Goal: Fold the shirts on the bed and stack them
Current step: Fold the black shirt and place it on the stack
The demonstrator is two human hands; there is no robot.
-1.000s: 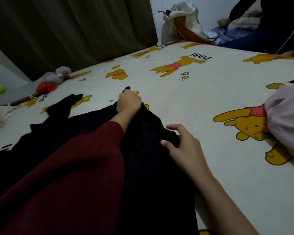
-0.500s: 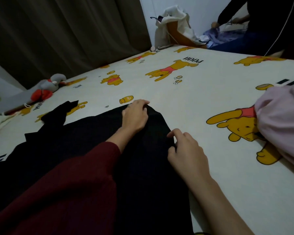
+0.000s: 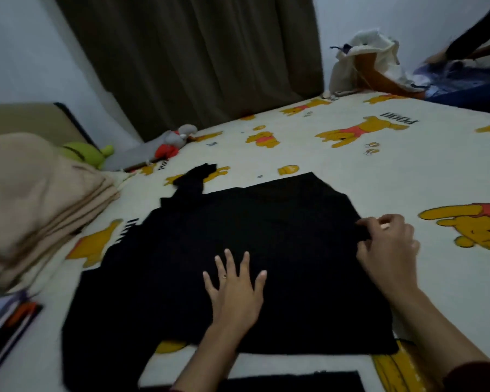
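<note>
Black shirt (image 3: pixel 266 250) spread flat on the bed (image 3: pixel 408 176).
Left hand (image 3: pixel 235 290) presses its middle with fingers straight and spread; right hand (image 3: pixel 388 244) pinches its right edge. Beige blankets (image 3: pixel 40 199) lie folded to the left.

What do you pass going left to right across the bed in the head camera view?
Beige blanket → green plush toy → grey and red plush toy → left hand, flat on the black shirt → right hand, pinching the shirt's edge.
</note>
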